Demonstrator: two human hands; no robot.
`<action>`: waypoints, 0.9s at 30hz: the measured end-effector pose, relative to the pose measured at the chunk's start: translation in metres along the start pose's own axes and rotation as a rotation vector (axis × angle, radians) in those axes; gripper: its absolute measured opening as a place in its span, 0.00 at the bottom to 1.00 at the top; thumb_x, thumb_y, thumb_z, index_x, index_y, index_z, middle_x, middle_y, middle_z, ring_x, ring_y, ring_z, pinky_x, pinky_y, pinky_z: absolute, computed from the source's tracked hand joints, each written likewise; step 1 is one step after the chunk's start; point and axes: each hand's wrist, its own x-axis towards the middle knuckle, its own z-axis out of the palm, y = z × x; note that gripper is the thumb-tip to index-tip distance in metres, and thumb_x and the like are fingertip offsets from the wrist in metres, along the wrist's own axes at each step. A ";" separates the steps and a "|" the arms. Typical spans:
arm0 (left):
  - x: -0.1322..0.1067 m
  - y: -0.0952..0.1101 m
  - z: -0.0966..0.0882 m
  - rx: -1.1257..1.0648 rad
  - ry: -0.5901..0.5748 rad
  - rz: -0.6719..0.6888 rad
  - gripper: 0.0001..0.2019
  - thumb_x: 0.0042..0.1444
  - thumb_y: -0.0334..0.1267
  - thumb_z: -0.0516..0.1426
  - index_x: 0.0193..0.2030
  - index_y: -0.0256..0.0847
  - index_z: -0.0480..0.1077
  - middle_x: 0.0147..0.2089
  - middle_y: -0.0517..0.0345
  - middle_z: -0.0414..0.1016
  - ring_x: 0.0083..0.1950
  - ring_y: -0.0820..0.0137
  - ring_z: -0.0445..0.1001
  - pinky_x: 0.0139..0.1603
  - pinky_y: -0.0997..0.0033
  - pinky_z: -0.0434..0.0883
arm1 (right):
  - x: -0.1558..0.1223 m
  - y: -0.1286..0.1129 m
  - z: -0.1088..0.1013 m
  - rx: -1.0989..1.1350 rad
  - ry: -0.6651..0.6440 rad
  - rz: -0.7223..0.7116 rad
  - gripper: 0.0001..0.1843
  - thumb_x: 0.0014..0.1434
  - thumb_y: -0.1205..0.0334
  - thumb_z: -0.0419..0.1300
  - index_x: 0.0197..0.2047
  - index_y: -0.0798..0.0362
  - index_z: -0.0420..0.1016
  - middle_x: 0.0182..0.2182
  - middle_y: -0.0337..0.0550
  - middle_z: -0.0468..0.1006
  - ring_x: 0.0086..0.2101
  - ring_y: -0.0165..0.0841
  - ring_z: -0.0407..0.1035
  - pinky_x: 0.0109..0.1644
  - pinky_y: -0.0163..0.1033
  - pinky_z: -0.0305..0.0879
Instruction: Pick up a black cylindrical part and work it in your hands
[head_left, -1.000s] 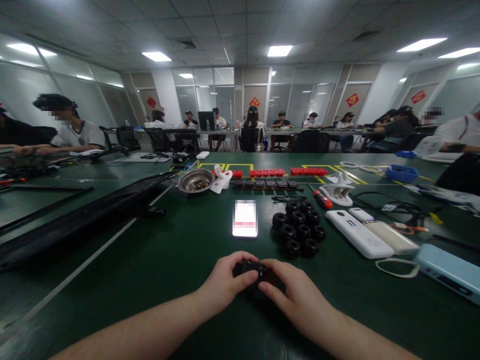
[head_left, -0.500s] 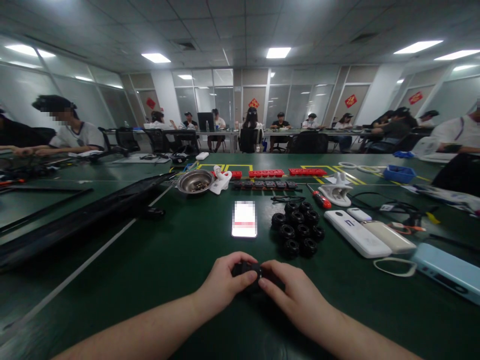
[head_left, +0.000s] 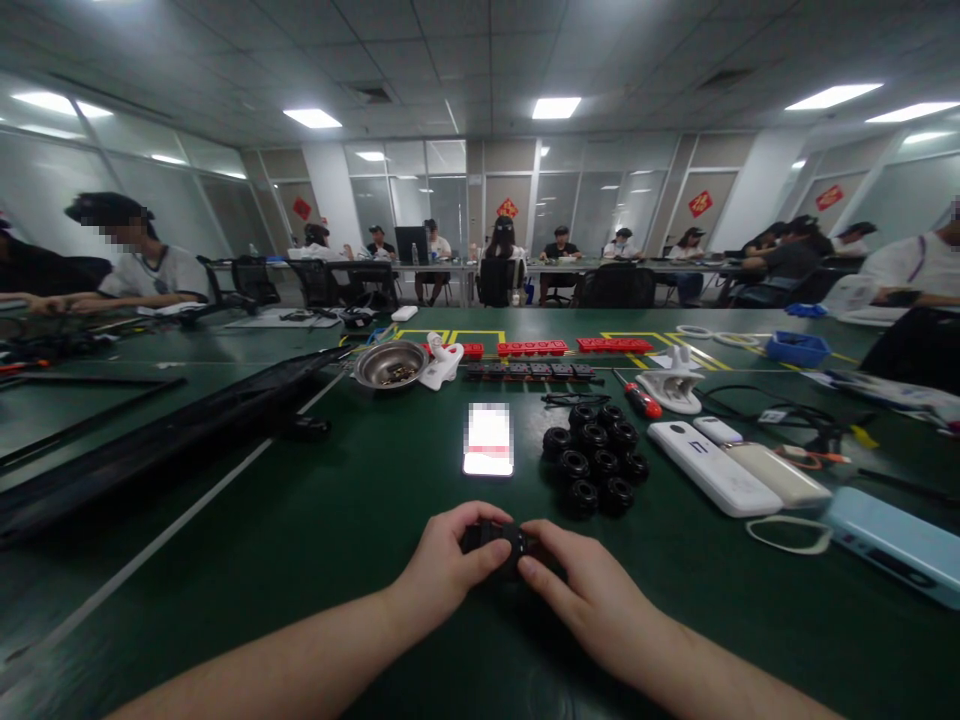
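Between my two hands is a small black part (head_left: 486,535), blocky at its left end and rounder toward the right; its exact kind is unclear. My left hand (head_left: 448,555) grips it, thumb across the near side and fingers over the back. At its right end, the thumb and fingers of my right hand (head_left: 581,575) close around it, partly hiding that end. Just beyond lies a lit phone (head_left: 488,440) with a blurred screen. Several black knobbed toy wheels (head_left: 592,435) stand grouped beyond my right hand.
Farther back are a metal bowl (head_left: 390,366) holding small parts, red trays (head_left: 532,348), a row of black pieces (head_left: 531,371) and a red screwdriver (head_left: 643,400). White power banks (head_left: 712,465) and a light blue case (head_left: 896,545) lie right. A long black panel (head_left: 187,430) spans the left.
The black part has turned slightly between my fingers, and its right end shows a little more. Both hands stay in nearly the same place.
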 end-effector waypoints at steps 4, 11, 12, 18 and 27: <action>0.002 -0.003 0.000 -0.012 -0.055 -0.026 0.18 0.45 0.48 0.55 0.39 0.36 0.68 0.37 0.53 0.71 0.38 0.65 0.69 0.39 0.69 0.65 | -0.001 0.000 0.001 -0.027 0.040 -0.014 0.16 0.51 0.60 0.56 0.44 0.52 0.65 0.37 0.43 0.72 0.37 0.34 0.66 0.40 0.38 0.61; 0.002 -0.007 0.000 -0.049 -0.037 -0.001 0.17 0.46 0.47 0.56 0.39 0.36 0.68 0.36 0.54 0.71 0.38 0.66 0.69 0.39 0.69 0.65 | -0.001 0.004 0.005 -0.024 0.084 -0.025 0.23 0.48 0.60 0.58 0.49 0.51 0.60 0.43 0.44 0.69 0.42 0.35 0.64 0.45 0.40 0.59; 0.002 -0.006 0.000 -0.046 -0.028 0.001 0.17 0.46 0.47 0.56 0.39 0.36 0.68 0.36 0.54 0.71 0.38 0.66 0.69 0.39 0.69 0.65 | -0.001 0.005 0.004 -0.023 0.080 -0.007 0.24 0.49 0.58 0.57 0.49 0.51 0.59 0.42 0.44 0.70 0.40 0.34 0.65 0.43 0.39 0.60; 0.000 0.000 -0.001 -0.021 -0.043 -0.027 0.19 0.45 0.48 0.56 0.39 0.36 0.68 0.36 0.54 0.70 0.37 0.66 0.68 0.38 0.69 0.65 | 0.001 0.004 0.001 -0.004 -0.020 0.028 0.11 0.56 0.55 0.49 0.37 0.53 0.66 0.27 0.39 0.72 0.27 0.30 0.66 0.30 0.33 0.59; 0.003 -0.001 -0.001 -0.073 -0.075 -0.079 0.19 0.45 0.48 0.55 0.40 0.37 0.67 0.38 0.54 0.71 0.40 0.65 0.69 0.41 0.67 0.66 | 0.000 0.002 0.002 -0.013 0.058 -0.025 0.18 0.50 0.60 0.57 0.46 0.50 0.63 0.39 0.42 0.71 0.38 0.34 0.65 0.41 0.37 0.60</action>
